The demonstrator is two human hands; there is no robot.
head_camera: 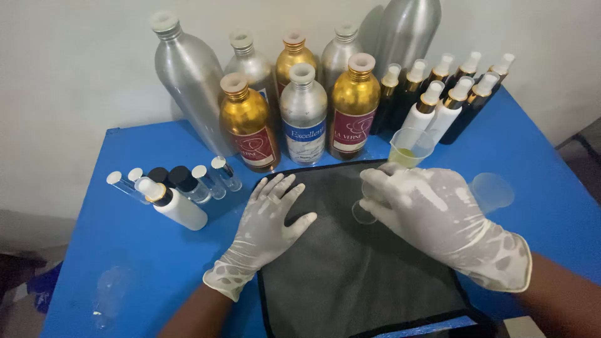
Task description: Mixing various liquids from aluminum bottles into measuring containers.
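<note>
Both my hands wear white latex gloves. My left hand lies flat, fingers spread, on the left edge of a dark grey cloth mat. Over the mat's upper right, my right hand is closed around a small clear glass vessel, most of it hidden under my fingers. Just behind this hand stands a clear plastic cup with a little yellowish liquid in it.
The blue table holds silver and gold metal bottles along the back wall, black and white spray bottles at back right, small vials and a white bottle at left, a clear round lid at right.
</note>
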